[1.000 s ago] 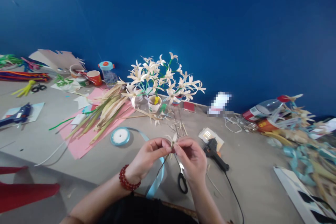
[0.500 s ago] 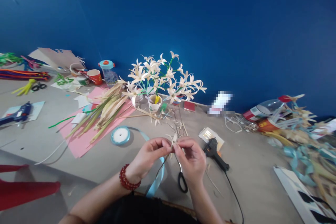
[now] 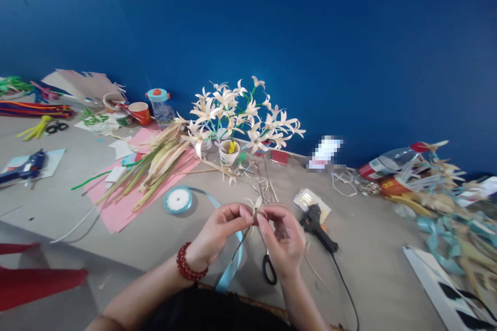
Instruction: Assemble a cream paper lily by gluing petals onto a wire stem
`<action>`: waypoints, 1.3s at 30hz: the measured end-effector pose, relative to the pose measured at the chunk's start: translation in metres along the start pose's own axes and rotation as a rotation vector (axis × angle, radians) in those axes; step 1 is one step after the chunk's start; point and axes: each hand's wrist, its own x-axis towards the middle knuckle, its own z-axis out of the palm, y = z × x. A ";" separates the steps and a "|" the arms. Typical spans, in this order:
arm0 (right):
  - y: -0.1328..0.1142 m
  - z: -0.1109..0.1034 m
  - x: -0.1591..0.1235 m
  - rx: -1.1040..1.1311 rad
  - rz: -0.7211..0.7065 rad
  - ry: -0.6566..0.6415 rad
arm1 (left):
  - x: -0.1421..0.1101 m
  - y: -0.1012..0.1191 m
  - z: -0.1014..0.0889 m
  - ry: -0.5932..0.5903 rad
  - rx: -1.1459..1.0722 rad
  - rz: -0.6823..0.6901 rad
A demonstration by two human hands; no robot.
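My left hand (image 3: 219,232) and my right hand (image 3: 285,238) meet over the near edge of the grey table (image 3: 368,248). Together they pinch a small cream paper flower (image 3: 256,206) on a thin stem that slants down between them. A red bead bracelet (image 3: 187,266) circles my left wrist. Black-handled scissors (image 3: 268,266) lie on the table just under my right hand. A pale blue ribbon (image 3: 233,261) runs under my left hand from its spool (image 3: 177,200).
A cup holding a bouquet of cream paper flowers (image 3: 240,116) stands behind my hands. A black glue gun (image 3: 318,225) lies to the right, dried leaf strips on pink paper (image 3: 155,165) to the left. Cups, a blue glue gun (image 3: 23,168) and craft scraps ring the table.
My right hand's fingers have shifted slightly on the flower, opening a little around its stem. The view has barely moved.
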 end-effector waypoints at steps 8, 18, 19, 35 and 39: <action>-0.001 0.002 0.001 -0.028 -0.024 0.000 | 0.000 0.001 0.000 0.000 0.013 -0.001; -0.004 0.002 0.000 -0.035 -0.039 0.005 | 0.001 0.000 0.000 0.004 0.063 0.020; -0.005 0.002 0.000 -0.025 -0.039 0.004 | 0.002 -0.001 -0.001 0.010 0.076 0.022; 0.024 -0.026 -0.027 0.164 0.446 0.051 | 0.002 0.003 -0.016 0.043 0.327 0.268; 0.032 -0.024 -0.037 0.039 0.515 -0.131 | 0.005 0.003 -0.025 0.047 0.258 0.269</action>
